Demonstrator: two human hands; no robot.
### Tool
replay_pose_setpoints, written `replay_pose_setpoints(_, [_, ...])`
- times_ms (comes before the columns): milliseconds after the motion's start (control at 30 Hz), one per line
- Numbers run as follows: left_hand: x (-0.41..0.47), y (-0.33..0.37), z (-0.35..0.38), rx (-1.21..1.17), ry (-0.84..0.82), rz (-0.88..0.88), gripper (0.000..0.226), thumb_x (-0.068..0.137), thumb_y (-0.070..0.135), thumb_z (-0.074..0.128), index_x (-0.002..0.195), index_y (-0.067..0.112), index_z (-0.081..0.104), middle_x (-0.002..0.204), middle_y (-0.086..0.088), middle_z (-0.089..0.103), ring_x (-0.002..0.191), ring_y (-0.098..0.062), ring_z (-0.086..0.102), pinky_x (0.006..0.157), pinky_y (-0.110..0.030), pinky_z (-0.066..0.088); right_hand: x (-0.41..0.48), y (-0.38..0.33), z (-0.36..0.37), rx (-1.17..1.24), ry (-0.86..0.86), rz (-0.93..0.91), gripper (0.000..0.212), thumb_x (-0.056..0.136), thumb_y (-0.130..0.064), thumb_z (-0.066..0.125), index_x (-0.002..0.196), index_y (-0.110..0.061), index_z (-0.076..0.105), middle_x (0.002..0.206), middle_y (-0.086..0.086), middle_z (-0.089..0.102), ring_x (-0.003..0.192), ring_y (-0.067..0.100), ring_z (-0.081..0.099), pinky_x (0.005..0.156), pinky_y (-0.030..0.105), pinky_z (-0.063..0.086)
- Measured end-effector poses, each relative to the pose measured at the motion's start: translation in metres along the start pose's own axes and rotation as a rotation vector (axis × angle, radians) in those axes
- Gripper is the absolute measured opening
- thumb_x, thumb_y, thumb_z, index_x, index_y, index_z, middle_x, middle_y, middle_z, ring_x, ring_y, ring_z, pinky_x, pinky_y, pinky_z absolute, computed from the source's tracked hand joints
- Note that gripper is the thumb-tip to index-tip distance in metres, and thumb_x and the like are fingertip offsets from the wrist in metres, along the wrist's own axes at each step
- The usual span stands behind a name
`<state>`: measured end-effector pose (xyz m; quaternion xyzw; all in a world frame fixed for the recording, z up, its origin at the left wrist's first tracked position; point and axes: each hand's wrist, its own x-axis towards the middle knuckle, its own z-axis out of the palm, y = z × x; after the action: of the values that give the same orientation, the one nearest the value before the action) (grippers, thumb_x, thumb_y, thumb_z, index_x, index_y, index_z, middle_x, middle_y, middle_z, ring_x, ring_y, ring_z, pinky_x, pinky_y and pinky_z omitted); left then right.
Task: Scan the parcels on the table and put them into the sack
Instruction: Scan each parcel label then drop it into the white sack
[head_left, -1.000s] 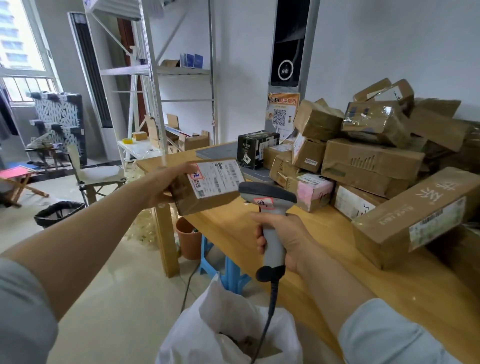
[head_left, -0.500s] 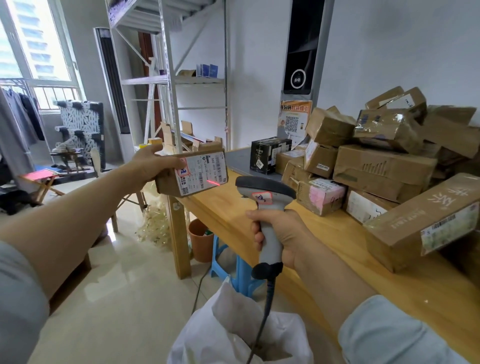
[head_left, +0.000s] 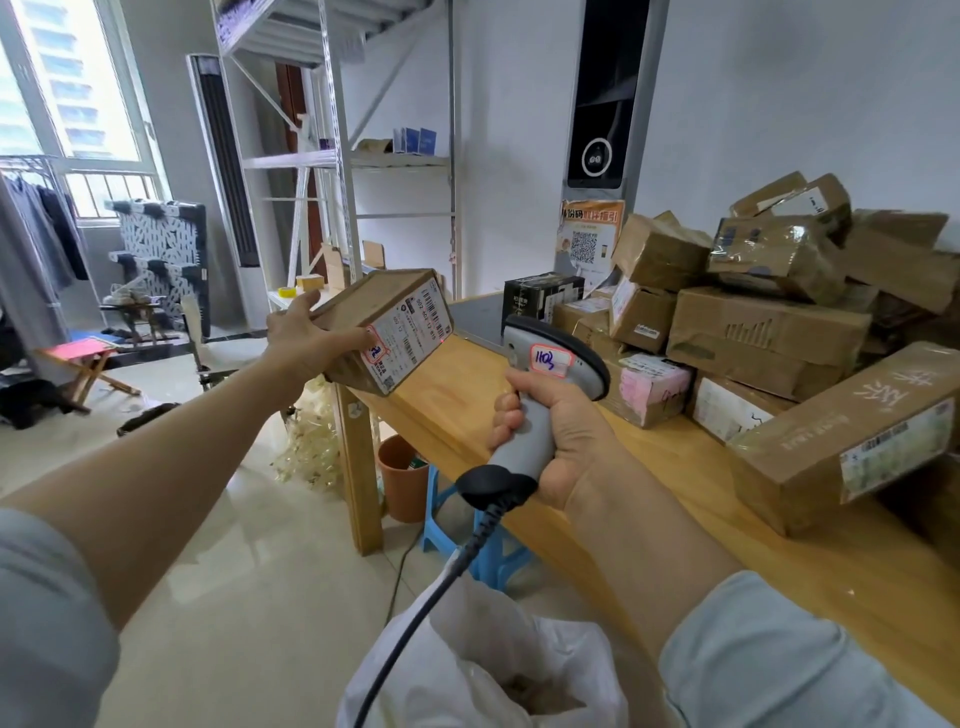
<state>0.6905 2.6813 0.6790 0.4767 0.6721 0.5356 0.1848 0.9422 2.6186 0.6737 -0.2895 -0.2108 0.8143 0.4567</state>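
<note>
Head: we see parcel (head_left: 387, 332) tilted more than before, left grip (head_left: 306, 343) clamped on it; right grip (head_left: 566, 441) clamps scanner (head_left: 558, 358).

Tilted brown parcel (head_left: 384, 332), label facing grey scanner (head_left: 550, 384); white sack (head_left: 467, 670) below.

At the upper left we see a bright window (head_left: 62, 78), with dark clothes (head_left: 57, 239) hanging on a rail below it. To the right stands a tall white floor unit (head_left: 223, 171), then a pale metal shelving rack (head_left: 343, 156) carrying small blue boxes (head_left: 415, 140). At top centre a black panel (head_left: 602, 104) with a lit ring is on the wall, with an orange QR-code poster (head_left: 589, 239) just under it. At mid-left we find a red folding stool (head_left: 85, 358). Lower down, an orange bucket (head_left: 402, 478) stands beside a blue plastic stool (head_left: 504, 564).
</note>
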Motion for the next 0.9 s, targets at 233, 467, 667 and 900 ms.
replay_pose_setpoints(233, [0.003, -0.004, -0.003, -0.003, 0.008, 0.019, 0.094, 0.07, 0.023, 0.083, 0.148, 0.02, 0.031, 0.142, -0.013, 0.026, 0.127, -0.032, 0.041, 0.096, -0.047, 0.05, 0.001, 0.003, 0.001, -0.003, 0.004, -0.011, 0.021, 0.087, -0.009, 0.061, 0.07, -0.01, 0.048, 0.051, 0.001, 0.05, 0.034, 0.009, 0.043, 0.038, 0.014, 0.039])
replay_pose_setpoints(467, [0.003, -0.01, -0.001, 0.007, 0.024, 0.022, 0.092, 0.072, 0.023, 0.081, 0.148, 0.02, 0.03, 0.144, -0.013, 0.025, 0.127, -0.032, 0.039, 0.097, -0.045, 0.05, 0.001, 0.006, 0.003, -0.004, 0.011, -0.005, 0.021, 0.087, -0.01, 0.062, 0.071, -0.01, 0.049, 0.052, 0.001, 0.05, 0.035, 0.009, 0.043, 0.037, 0.014, 0.039])
replay_pose_setpoints(667, [0.003, -0.015, -0.002, 0.022, 0.019, 0.016, 0.093, 0.071, 0.025, 0.082, 0.148, 0.02, 0.03, 0.143, -0.012, 0.026, 0.127, -0.032, 0.04, 0.096, -0.046, 0.05, 0.001, 0.01, 0.003, -0.007, 0.024, -0.002, 0.022, 0.087, -0.009, 0.062, 0.07, -0.01, 0.048, 0.051, 0.001, 0.05, 0.034, 0.009, 0.043, 0.037, 0.014, 0.039])
replay_pose_setpoints(900, [0.002, -0.023, -0.004, 0.016, 0.009, 0.0, 0.095, 0.069, 0.027, 0.083, 0.148, 0.02, 0.031, 0.142, -0.011, 0.028, 0.125, -0.031, 0.043, 0.096, -0.045, 0.051, 0.006, 0.016, 0.002, -0.005, 0.029, 0.002, 0.021, 0.087, -0.01, 0.062, 0.071, -0.01, 0.049, 0.051, 0.001, 0.051, 0.035, 0.009, 0.044, 0.039, 0.014, 0.039])
